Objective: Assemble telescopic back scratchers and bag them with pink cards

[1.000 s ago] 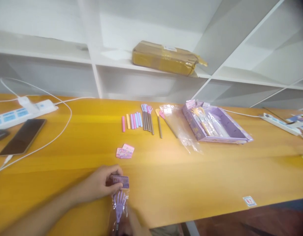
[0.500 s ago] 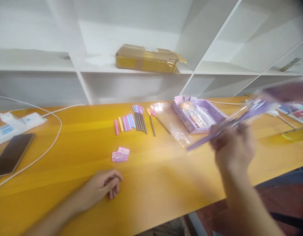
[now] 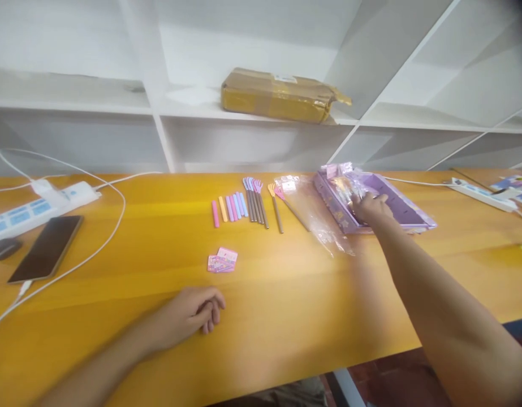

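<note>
purple tray (image 3: 331,209) around the right grip (image 3: 373,208), whose hold i cannot tell, carries plastic packets (image 3: 344,185) beside that grip; placing or taking one seems underway, likely next needing a clean lift; left grip (image 3: 197,311) lies half-curled, empty.

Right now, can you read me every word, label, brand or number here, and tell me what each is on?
No text is legible.
Pink cards: any print too small.
Taped parcel: white label too blurred.
Clear bag: white tag too small.
Purple tray: patterned wall, no readable words.
</note>
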`<state>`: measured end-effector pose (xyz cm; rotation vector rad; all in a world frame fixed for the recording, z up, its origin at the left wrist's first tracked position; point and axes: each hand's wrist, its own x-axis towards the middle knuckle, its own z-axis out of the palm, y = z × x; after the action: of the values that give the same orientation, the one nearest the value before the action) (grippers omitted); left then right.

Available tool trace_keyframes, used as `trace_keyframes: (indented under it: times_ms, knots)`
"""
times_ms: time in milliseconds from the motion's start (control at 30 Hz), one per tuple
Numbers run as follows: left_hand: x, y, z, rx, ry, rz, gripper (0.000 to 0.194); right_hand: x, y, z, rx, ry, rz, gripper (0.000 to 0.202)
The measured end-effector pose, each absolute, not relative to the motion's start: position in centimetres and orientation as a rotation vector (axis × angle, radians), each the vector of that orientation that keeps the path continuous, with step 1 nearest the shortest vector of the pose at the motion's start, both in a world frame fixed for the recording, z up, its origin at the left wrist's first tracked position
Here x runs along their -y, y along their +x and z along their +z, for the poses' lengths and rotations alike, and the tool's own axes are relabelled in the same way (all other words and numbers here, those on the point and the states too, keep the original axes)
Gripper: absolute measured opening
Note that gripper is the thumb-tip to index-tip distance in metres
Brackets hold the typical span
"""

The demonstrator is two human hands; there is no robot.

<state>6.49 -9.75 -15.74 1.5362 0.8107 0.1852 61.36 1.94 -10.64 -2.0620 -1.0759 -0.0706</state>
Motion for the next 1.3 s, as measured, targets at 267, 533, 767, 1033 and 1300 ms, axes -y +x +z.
trace_keyframes:
  times_ms: [267,533,767,1033,1300]
  knots:
    - [10.0,6.6,-15.6,-0.803,1.573,0.227,0.023,-0.6,59.4,-10.3,1.187,-1.793,-0.348,0.011]
    - [9.0,6.1,-16.5,-0.916,1.581,0.365,0.02,1.5,49.5,-13.6,1.586,-1.367,-0.307,0.024]
    - [6.4,4.1,-15.1,-1.308,1.925,0.619,0.019,-0.1,45.8,-17.9,1.999,-1.429,-0.168,0.02]
    - [6.8,4.7,-15.1,-1.165,2.176,0.611,0.022,0.1,45.9,-18.3,1.838,-1.834,-0.215,0.03]
    - [6.5,4.7,-15.7,-1.231,2.09,0.577,0.021,-0.3,46.4,-17.1,1.763,-2.247,-0.252,0.04]
